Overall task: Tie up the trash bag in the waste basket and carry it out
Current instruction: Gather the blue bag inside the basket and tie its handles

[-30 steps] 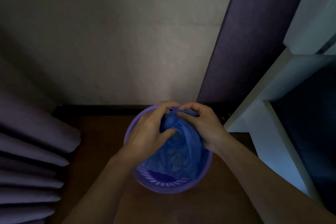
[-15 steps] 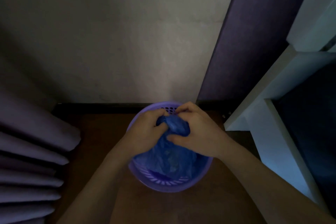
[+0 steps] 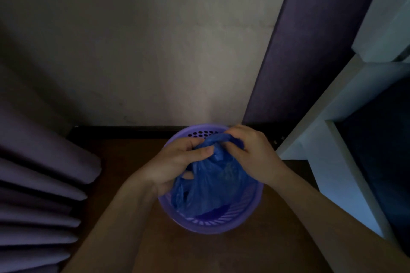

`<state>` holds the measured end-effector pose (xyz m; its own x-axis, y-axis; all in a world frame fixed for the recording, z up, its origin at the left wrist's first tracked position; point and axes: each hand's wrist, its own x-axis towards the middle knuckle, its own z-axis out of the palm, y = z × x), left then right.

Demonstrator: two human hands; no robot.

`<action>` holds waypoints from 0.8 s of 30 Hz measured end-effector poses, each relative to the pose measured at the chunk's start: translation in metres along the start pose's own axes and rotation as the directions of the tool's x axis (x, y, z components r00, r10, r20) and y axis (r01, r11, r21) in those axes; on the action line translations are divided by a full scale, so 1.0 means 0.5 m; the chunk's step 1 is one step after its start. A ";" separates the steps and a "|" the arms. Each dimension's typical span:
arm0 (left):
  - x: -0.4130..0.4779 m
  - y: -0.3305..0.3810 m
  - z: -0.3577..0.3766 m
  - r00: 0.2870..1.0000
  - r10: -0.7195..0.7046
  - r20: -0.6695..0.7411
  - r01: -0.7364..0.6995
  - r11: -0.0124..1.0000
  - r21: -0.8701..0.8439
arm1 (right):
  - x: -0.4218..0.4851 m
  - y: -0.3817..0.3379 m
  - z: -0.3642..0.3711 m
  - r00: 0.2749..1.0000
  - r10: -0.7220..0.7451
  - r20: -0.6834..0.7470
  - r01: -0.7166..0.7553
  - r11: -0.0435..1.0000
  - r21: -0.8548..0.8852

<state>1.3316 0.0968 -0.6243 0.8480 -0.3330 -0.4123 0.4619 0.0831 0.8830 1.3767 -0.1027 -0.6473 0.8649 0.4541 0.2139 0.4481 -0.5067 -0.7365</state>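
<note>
A round purple perforated waste basket [image 3: 206,227] stands on the brown floor against the wall. Inside it sits a blue plastic trash bag [image 3: 213,186], its top gathered and twisted into a bunch over the basket's far side. My left hand [image 3: 175,162] grips the gathered top from the left, thumb pressed across the twist. My right hand [image 3: 253,153] holds the twisted end of the bag from the right, fingers curled around it. The bag's contents are hidden.
Purple curtain folds [image 3: 40,175] hang at the left. A dark purple panel [image 3: 299,51] and white shelving [image 3: 332,139] stand close on the right. A pale wall [image 3: 155,51] with a dark skirting is right behind the basket. Brown floor [image 3: 124,162] shows around it.
Both hands have worked the bag's top into a tighter twist; the right hand shifted to the right and further back, pulling an end out, while the left thumb came across the bunch.
</note>
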 end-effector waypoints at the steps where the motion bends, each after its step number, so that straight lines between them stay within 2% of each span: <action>1: -0.002 0.002 0.001 1.000 -0.005 0.001 0.005 0.999 -0.048 | 0.000 -0.003 0.001 1.000 -0.008 -0.024 0.008 1.000 -0.018; 4: -0.004 0.005 0.003 1.000 0.001 -0.027 -0.004 0.992 -0.125 | -0.002 -0.023 -0.012 0.983 -0.117 -0.139 0.106 0.991 -0.084; 7: -0.004 0.003 0.004 0.999 0.002 -0.042 -0.009 0.984 -0.176 | -0.007 -0.045 -0.022 0.961 -0.262 -0.090 0.252 0.962 -0.107; 10: -0.002 0.001 0.007 1.000 -0.003 -0.029 -0.002 0.985 -0.174 | -0.005 -0.046 -0.005 0.973 -0.225 0.050 0.228 0.970 -0.077; 15: -0.003 -0.002 0.010 1.000 -0.004 -0.013 0.001 0.982 -0.190 | 0.000 -0.037 -0.001 0.983 -0.158 0.095 0.158 0.987 0.001; 17: -0.006 -0.004 0.011 1.000 0.013 -0.025 -0.016 0.990 -0.137 | 0.001 -0.038 -0.001 0.981 -0.145 0.126 0.146 0.989 0.000; 19: -0.003 -0.010 0.013 0.995 0.063 -0.074 -0.064 0.998 -0.014 | 0.002 -0.036 0.001 0.979 -0.133 0.154 0.134 0.991 0.004; 24: 0.011 -0.022 0.015 0.957 0.245 -0.158 -0.173 0.913 0.370 | 0.005 -0.029 -0.009 0.954 0.011 0.298 -0.073 0.977 0.200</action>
<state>1.3295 0.0870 -0.6345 0.9654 -0.1501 -0.2133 0.1789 -0.2139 0.9603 1.3734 -0.0975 -0.6331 0.7630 0.6464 0.0050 0.3290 -0.3817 -0.8637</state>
